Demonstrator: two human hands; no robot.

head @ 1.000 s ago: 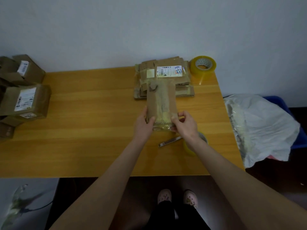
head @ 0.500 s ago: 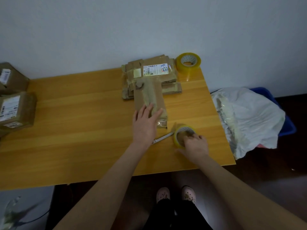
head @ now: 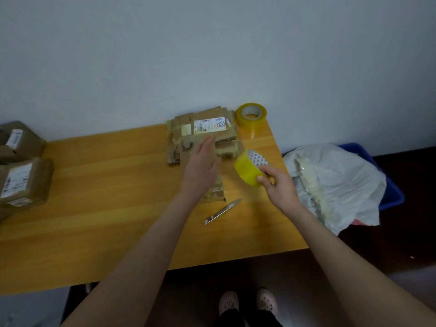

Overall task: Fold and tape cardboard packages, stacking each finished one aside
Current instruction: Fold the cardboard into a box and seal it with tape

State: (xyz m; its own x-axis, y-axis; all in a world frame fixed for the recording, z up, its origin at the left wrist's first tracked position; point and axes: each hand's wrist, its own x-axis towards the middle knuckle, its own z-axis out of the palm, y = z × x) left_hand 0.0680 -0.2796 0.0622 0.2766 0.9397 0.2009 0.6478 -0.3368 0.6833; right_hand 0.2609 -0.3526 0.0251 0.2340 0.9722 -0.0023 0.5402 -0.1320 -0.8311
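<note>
We see the left hand [head: 200, 166] with its grip apart: the fingers are straight and the palm lies flat on a narrow cardboard package [head: 215, 190]. The package lies lengthwise on the tabletop [head: 106, 197], and its far end overlaps a stack of flattened cardboard [head: 205, 125]. The hand and wrist hide the package's middle from us.

To the right, the right hand [head: 280, 187] has its grip clamped on a yellow tape roll [head: 247, 169], with fingertips on the rim and the yellow band. The roll is held tilted, clear of the wood, just beside the package's right edge.

The tabletop is orange-brown wood set against a plain pale wall [head: 212, 55], with dark floor below its near edge.

At the left edge of our view sit taped brown boxes [head: 23, 182] with white labels, partly cut off. The top piece of the stack carries a printed label. A second tape roll [head: 251, 114] stands at the back right corner, just beside the stack. A slim metal cutter [head: 223, 211] lies on the wood near the package's near end, between the two forearms. Off the right side, a crumpled white plastic bag [head: 337, 182] lies over a blue bin [head: 389, 185]. Below us we see two pale shoes [head: 247, 303].
</note>
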